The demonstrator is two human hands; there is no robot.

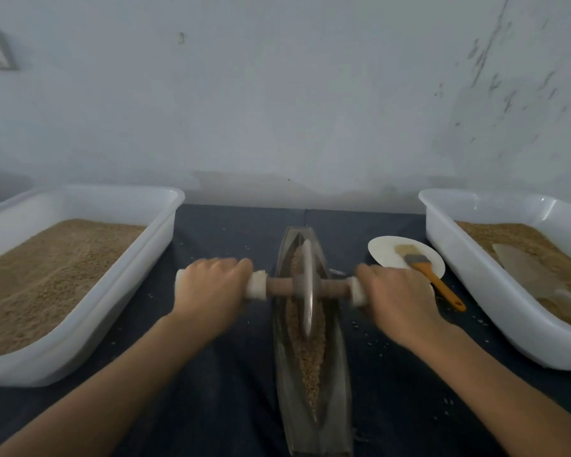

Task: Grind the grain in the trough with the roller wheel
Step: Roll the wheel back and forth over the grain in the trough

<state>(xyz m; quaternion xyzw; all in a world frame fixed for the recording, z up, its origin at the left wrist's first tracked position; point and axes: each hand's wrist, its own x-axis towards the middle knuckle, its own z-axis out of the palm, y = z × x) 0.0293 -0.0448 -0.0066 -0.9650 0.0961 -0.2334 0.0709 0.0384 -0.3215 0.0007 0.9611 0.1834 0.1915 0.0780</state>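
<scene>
My left hand (211, 285) is wrapped around the left end of the roller wheel's (306, 286) axle, fingers curled over the white padded grip, and my right hand (398, 291) is closed the same way around the right end. The wheel itself stands upright on its edge in the trough (335, 384), between my two hands, a little past the middle toward the far end. The trough is long, narrow and boat-shaped, lying lengthwise away from me on the dark surface (228, 407). Grain (307, 374) fills its central groove in a brown strip that runs under the wheel and on toward me; a few loose kernels are scattered on the cloth around it.

To my left sits a white tub (89, 331) holding a bed of brown grain. To my right is a second white tub (495, 291), also with grain, and a pale scoop (528, 272) lies on top of it. Between the trough and that right tub rests a white plate (384, 250) with an orange-handled brush (432, 275) lying across it, the handle sticking out over the rim toward me. A pale wall (277, 94) stands behind everything
</scene>
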